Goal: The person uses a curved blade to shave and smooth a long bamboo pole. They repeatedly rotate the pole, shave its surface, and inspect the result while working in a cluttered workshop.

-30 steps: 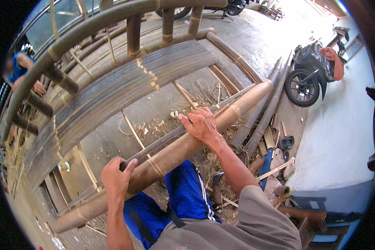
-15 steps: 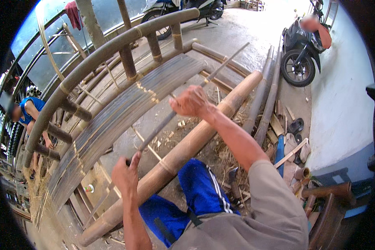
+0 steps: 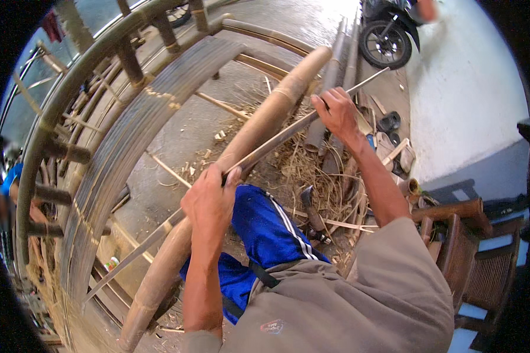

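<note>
A long, narrow bamboo slat [image 3: 277,141] slants from lower left to upper right, held between my two hands. My left hand [image 3: 209,191] wraps round its middle, directly over the thick bamboo pole [image 3: 277,106] at the near side of a bamboo bench frame. Farther up, my right hand [image 3: 337,115] grips the slat near its upper end, out to the right of the pole. The lower end reaches left towards a row of dark slats [image 3: 112,141] tied with pale lashings across the frame. Beyond them rises the curved bamboo backrest [image 3: 65,88].
Shavings [image 3: 300,156] and a blade with a handle [image 3: 312,209] lie by my knees. Bamboo poles [image 3: 330,82], sandals [image 3: 390,122] and a motorbike [image 3: 386,44] are at the right, along a white wall [image 3: 471,88]. A dark chair [image 3: 477,265] stands lower right. Another person [image 3: 12,176] shows partly at far left.
Both hands have brought the slat towards me and to the right, from above the frame's gap to across the thick pole. My view has turned and shifted too.
</note>
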Tool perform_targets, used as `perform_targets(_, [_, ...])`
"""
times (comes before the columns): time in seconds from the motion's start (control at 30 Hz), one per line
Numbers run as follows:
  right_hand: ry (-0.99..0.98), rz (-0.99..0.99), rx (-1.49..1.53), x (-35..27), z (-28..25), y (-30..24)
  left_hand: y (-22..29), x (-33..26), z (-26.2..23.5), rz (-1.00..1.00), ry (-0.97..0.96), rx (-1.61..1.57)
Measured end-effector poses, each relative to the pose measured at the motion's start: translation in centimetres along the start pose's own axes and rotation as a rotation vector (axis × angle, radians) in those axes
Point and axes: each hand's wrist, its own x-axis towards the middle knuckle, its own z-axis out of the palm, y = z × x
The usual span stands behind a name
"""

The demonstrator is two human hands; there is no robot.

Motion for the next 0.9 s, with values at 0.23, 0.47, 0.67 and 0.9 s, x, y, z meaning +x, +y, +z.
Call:
perform_targets(0.23, [-0.077, 0.072, 0.282, -9.2, -1.8, -8.7, 0.2, -10.9, -3.5, -0.13, -0.426, 0.061])
perform_targets(0.47, [0.005, 0.426, 0.373, -15.3, 1.7, -13.7, -2.7, -16.6, 2.0, -0.468, -0.576, -0.46])
perform_targets(0.67, [-0.941, 0.678, -0.007, -30.7, 4.5, -10.1, -4.5, -19.6, 2.3, -0.567, -0.519, -0.742])
perform_targets(0.9, [-1.128, 0.882, 0.034, -38.7, 5.5, -9.3, -4.9, -18.9, 1.8, -0.54, -0.495, -0.942])
